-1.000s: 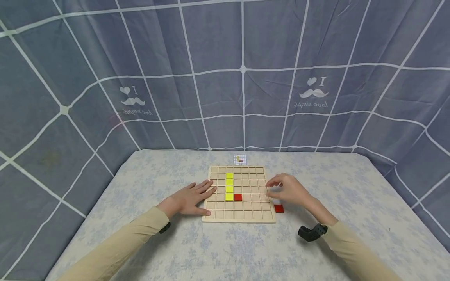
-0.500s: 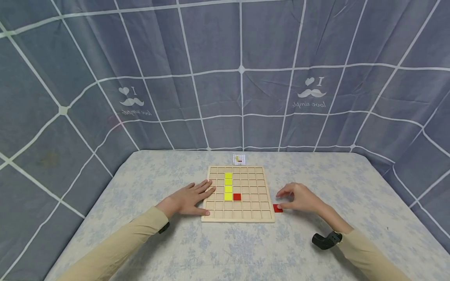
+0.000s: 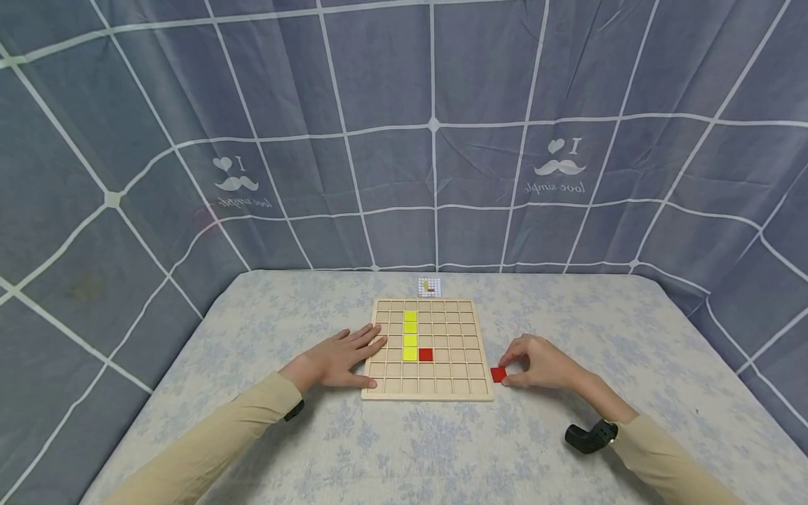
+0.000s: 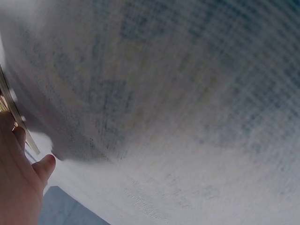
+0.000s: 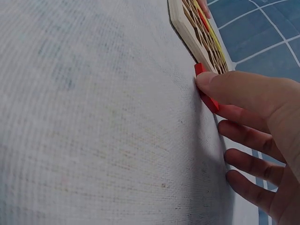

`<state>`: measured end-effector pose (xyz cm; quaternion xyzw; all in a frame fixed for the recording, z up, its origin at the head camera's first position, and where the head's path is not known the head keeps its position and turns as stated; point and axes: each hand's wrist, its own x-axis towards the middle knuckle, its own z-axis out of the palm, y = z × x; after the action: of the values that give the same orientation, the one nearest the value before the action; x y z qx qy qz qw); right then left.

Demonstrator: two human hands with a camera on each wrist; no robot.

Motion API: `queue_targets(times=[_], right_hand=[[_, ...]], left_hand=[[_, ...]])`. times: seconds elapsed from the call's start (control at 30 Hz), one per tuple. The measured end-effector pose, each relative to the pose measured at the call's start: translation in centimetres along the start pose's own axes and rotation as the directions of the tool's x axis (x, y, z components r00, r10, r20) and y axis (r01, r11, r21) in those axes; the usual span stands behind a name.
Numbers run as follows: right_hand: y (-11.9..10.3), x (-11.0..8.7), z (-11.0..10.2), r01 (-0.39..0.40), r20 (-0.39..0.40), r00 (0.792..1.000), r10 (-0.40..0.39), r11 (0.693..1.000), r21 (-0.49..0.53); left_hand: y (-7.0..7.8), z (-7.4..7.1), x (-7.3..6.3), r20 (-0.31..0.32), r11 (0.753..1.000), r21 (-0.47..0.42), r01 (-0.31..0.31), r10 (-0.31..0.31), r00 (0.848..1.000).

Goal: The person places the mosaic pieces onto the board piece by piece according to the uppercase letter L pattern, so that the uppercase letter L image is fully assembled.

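Note:
A wooden grid board (image 3: 454, 387) lies on the table, with a column of yellow square tiles (image 3: 410, 340) in its cells. One red tile (image 3: 426, 355) sits in the cell right of the lowest yellow one. My left hand (image 3: 341, 359) rests with spread fingers on the board's left edge. Just off the board's lower right side, my right hand (image 3: 543, 363) pinches a second red tile (image 3: 498, 374) between thumb and index finger. In the right wrist view this red tile (image 5: 208, 96) is near the tablecloth, its other fingers loosely bent.
A small printed card (image 3: 430, 287) with a grid and coloured pattern lies behind the board. The table wears a pale floral cloth (image 3: 404, 449). A blue-grey checked curtain (image 3: 391, 168) hangs behind and along both sides.
My right hand has moved from the board's right edge down and right to the loose red tile, and its thumb and index finger have closed on it. The left hand stays put.

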<state>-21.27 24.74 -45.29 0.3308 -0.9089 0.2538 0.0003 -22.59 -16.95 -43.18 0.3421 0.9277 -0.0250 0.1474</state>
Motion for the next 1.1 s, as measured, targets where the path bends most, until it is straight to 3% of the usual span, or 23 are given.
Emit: queue_targets(times=[0.3, 0.7, 1.1], right_hand=[[-0.1, -0.1, 0.1, 0.026, -0.023, 0.999, -0.027, 0.998, -0.049], [-0.9, 1.4, -0.7, -0.041, -0.172, 0.985, 0.020, 0.992, -0.119], [-2.9, 4.0, -0.3, -0.086, -0.162, 0.984, 0.072, 0.993, -0.084]], left_hand=[[-0.1, 0.1, -0.2, -0.004, 1.000, -0.005, -0.005, 0.005, 1.000], [-0.2, 0.1, -0.2, 0.001, 1.000, -0.009, -0.006, 0.006, 1.000], [-0.1, -0.1, -0.1, -0.004, 1.000, -0.009, -0.014, 0.014, 1.000]])
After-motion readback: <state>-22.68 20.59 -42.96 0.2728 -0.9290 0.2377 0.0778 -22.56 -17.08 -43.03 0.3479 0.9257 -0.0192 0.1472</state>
